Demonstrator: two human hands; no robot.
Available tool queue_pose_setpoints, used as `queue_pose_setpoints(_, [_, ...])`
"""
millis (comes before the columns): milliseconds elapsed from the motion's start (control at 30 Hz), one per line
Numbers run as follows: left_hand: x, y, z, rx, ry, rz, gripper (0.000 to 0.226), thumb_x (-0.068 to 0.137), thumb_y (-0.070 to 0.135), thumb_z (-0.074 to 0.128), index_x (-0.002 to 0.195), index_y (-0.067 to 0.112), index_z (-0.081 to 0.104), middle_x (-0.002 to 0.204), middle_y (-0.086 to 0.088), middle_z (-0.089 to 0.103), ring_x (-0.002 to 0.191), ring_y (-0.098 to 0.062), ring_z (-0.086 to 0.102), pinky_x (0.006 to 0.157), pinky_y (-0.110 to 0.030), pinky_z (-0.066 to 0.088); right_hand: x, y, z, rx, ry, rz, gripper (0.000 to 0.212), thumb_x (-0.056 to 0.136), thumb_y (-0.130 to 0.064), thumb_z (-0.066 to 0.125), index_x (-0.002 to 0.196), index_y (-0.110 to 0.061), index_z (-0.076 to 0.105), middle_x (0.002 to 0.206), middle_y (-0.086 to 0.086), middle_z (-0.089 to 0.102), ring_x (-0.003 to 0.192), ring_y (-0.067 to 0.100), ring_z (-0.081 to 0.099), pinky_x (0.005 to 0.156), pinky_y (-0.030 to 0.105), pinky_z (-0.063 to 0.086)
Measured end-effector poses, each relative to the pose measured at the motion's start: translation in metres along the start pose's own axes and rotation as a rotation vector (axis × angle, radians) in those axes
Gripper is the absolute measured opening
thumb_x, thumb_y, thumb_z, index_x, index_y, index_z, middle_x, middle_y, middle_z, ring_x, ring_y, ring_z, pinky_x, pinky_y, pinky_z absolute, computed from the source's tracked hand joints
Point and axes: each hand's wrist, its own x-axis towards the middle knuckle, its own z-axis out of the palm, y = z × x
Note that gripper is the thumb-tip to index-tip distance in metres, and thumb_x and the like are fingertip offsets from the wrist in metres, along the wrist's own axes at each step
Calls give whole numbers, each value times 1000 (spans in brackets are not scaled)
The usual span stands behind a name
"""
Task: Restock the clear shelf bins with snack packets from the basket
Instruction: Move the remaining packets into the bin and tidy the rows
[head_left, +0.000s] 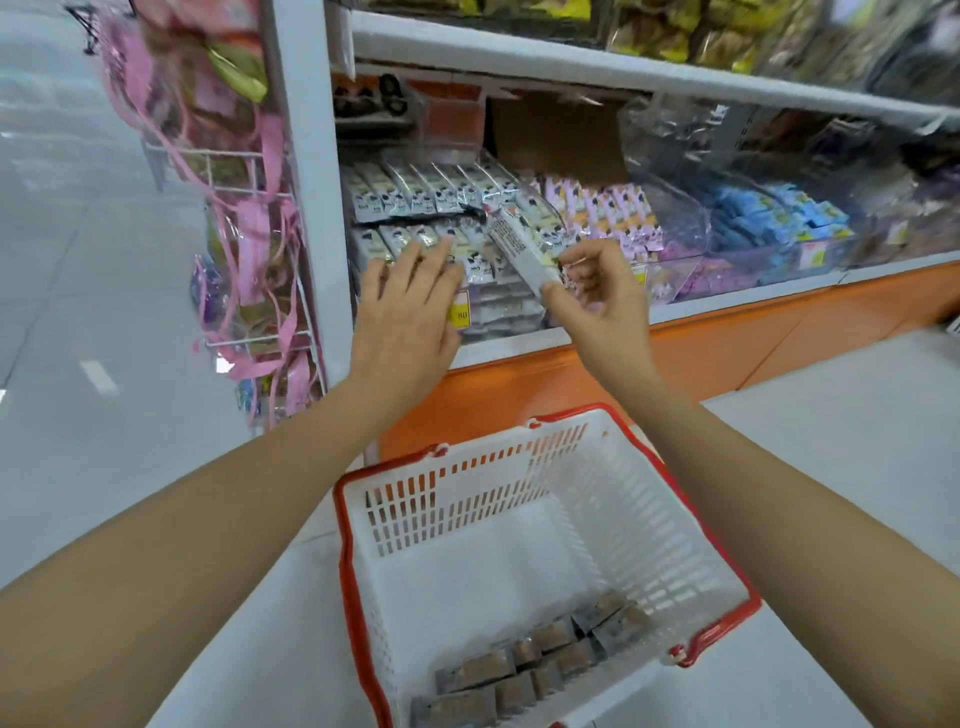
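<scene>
A white basket (597, 499) with red rim stands on the floor below me; several brown snack packets (540, 660) lie at its near end. My right hand (597, 299) pinches a white-grey snack packet (514, 244) by its lower end, tilted over the leftmost clear bin (498, 325). That bin holds rows of matching grey-white packets (426, 192). My left hand (410, 306) lies flat with straight fingers on the packets at the bin's front left.
Clear bins to the right hold pink packets (613, 208) and blue packets (779, 218). A white shelf board (571, 62) with bagged snacks runs above. A wire rack (249, 249) of pink bagged goods hangs left of the white upright. An orange base panel (727, 353) runs under the shelf.
</scene>
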Motion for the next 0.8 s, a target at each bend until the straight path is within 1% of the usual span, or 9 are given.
queue_pose_setpoints(100, [6,-9,3,54,-101,-36,60,94,30,44,152,18,31,158,-4,32,146,-26,26,118,-52,17,27,-4,11,-145,10,-20,17,87,-24,68,102,-20,63,79,-4,48,70,11,45,66,35,43])
queue_pose_setpoints(167, [7,-10,4,51,-121,-36,60,96,30,42,153,19,27,158,-4,31,146,-26,24,119,-52,15,42,-4,21,-254,-9,-70,17,88,-30,67,103,-22,65,82,-8,52,72,6,48,65,33,43])
queue_pose_setpoints(233, [8,-11,4,45,-117,-26,60,96,30,43,153,19,28,158,-5,32,146,-27,25,120,-52,14,53,-2,32,-347,-34,-90,18,89,-34,66,104,-23,66,92,-9,55,77,-2,48,69,27,41])
queue_pose_setpoints(267, [9,-11,4,42,-115,-23,60,96,30,44,153,19,28,157,-5,33,146,-27,25,120,-51,14,57,-1,37,-386,-47,-91,20,90,-37,66,105,-23,65,97,-7,56,82,-3,50,72,28,43])
queue_pose_setpoints(333, [9,-13,4,42,-111,-17,60,95,30,45,152,19,30,156,-5,35,145,-27,27,120,-51,15,62,3,46,-462,-53,-97,25,89,-41,66,105,-23,66,101,0,56,91,10,58,78,38,49])
queue_pose_setpoints(400, [8,-15,5,44,-108,-10,61,95,30,46,152,19,30,156,-5,35,145,-27,28,120,-51,16,64,7,52,-521,-32,-107,26,88,-42,67,104,-21,67,97,1,51,93,20,56,80,43,49])
queue_pose_setpoints(533, [6,-16,8,30,-104,-11,61,93,28,49,151,19,32,155,-4,36,144,-27,29,120,-51,17,65,11,55,-529,16,-87,28,86,-43,69,102,-20,70,94,1,42,96,23,48,81,44,47])
queue_pose_setpoints(667, [6,-15,8,8,-92,-15,63,91,27,52,151,19,33,156,-5,35,145,-28,27,120,-51,15,66,9,51,-503,-25,-60,30,86,-41,71,106,-19,71,96,-1,42,98,20,48,81,36,47])
queue_pose_setpoints(800, [-1,-11,6,10,-15,14,66,86,21,55,149,12,37,155,-9,35,145,-30,25,120,-52,14,50,10,40,-375,-59,-136,28,89,-31,69,113,-17,66,102,-4,45,100,11,48,82,13,40])
